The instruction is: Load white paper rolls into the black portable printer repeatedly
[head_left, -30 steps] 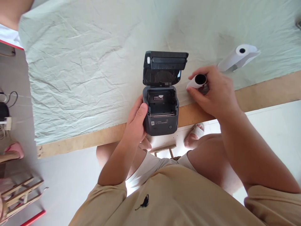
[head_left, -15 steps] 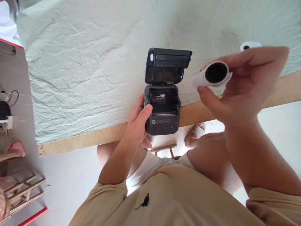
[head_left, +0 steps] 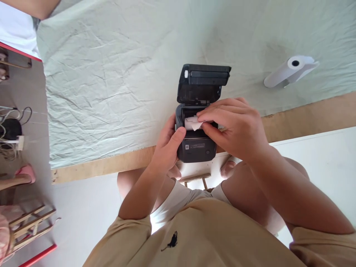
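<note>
A small black printer with its lid raised is held over the table's front edge. My left hand grips its left side, thumb on the rim. Inside the open compartment lies a small white paper roll. My right hand reaches in from the right, its thumb and fingers pinching the roll's loose paper end. Farther right on the cloth, another white paper roll lies with its end partly unrolled.
A wrinkled pale green cloth covers the table, with a wooden edge along the front. At the left are cables, a wooden stool and part of another person's arm at the top.
My right hand has moved left and down, bringing its paper roll into the printer's compartment. The other roll on the cloth is now uncovered. Another person's arm has appeared at the top left.
</note>
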`<state>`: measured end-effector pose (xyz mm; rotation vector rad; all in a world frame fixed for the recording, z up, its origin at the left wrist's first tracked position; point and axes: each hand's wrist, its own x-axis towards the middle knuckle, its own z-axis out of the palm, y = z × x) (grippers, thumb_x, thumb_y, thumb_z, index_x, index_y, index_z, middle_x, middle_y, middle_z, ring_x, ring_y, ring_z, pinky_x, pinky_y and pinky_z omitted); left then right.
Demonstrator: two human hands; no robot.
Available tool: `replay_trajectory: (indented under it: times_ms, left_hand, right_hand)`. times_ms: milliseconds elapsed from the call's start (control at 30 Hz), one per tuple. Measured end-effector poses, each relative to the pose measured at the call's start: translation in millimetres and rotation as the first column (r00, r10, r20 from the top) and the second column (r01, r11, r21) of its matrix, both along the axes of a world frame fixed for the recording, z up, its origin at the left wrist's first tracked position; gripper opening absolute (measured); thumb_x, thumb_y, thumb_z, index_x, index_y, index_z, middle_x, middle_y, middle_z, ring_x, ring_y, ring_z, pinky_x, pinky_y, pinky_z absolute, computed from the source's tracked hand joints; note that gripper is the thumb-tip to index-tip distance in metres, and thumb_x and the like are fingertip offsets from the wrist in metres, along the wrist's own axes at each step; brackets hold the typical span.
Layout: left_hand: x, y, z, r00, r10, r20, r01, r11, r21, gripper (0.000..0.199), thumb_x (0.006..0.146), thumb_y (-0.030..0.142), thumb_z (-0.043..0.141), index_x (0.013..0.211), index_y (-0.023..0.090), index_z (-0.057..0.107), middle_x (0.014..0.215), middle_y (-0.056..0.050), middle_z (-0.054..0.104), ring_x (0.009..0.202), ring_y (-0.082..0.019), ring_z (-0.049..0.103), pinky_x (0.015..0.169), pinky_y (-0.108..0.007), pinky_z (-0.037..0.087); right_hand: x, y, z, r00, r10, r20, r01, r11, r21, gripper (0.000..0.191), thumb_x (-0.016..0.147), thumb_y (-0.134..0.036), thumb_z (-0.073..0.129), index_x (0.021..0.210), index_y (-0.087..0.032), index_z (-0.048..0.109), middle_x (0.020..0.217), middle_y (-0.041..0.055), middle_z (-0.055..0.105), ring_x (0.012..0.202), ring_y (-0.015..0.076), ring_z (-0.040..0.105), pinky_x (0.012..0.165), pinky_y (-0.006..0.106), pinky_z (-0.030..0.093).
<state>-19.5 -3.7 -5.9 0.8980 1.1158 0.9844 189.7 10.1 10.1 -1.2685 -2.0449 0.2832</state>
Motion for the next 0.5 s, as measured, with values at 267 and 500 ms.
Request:
replay_trajectory:
  times_ms: [267, 500]
  left_hand:
    - [-3, 0, -7.7, 0.984, -0.095, 0.149, 0.079, 0.990, 0.113, 0.056, 0.101, 0.075, 0.080, 0.132, 0.028, 0.079, 0.130, -0.008, 0.089, 0.139, -0.037, 0.081, 0.116, -0.050, 0.068]
    - [-14, 1, -12.8, 0.988, -0.154, -0.014, 0.154, 0.987, 0.048, 0.080, 0.081, 0.055, 0.105, 0.149, 0.029, 0.072, 0.130, -0.009, 0.087, 0.119, -0.036, 0.086, 0.099, -0.044, 0.073]
  right_hand:
    - [-10, -16, -1.0, 0.980, 0.159, -0.123, -0.130, 0.967, 0.220, 0.012, 0.108, -0.025, 0.069, 0.099, -0.030, 0.076, 0.089, -0.0031, 0.088, 0.093, 0.0231, 0.086, 0.083, 0.043, 0.054]
    - [-4, -19, -5.2, 0.939, 0.093, -0.331, -0.045, 0.988, 0.149, 0.011, 0.108, -0.031, 0.060, 0.100, -0.033, 0.067, 0.081, -0.0015, 0.081, 0.077, 0.0237, 0.079, 0.077, 0.046, 0.057]
